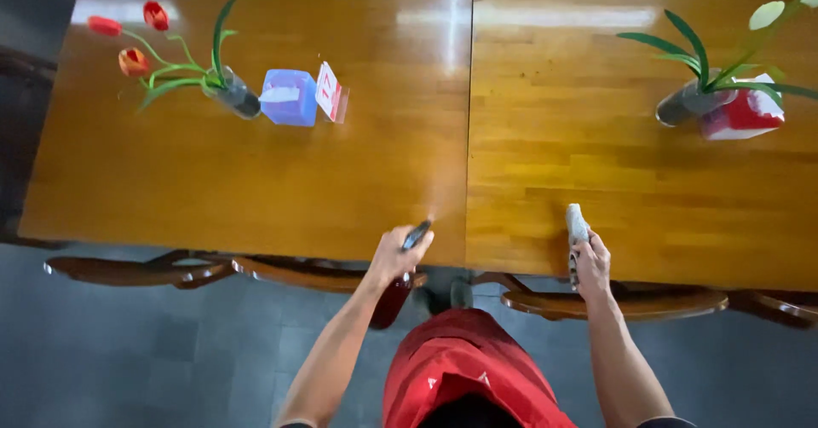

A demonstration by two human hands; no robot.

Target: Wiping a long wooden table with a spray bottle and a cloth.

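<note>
Left hand (pixel 397 256) is clenched around a dark red spray bottle (pixel 394 298), its nozzle aimed up the frame at the near edge of the left wooden table (pixel 213 189), where a faint mist hangs just above the seam between the two tables. Right hand (pixel 591 264) grips a bunched pale cloth (pixel 577 223) that lies on the near edge of the right table (pixel 613 155); the blur leaves it unclear whether the cloth is pressed flat. To do this well, the spray is best kept low and short over bare wood, clear of the tulip vase (pixel 234 95), blue box (pixel 288 97) and small card (pixel 329 91) at upper left, with the cloth wiping along the grain.
</note>
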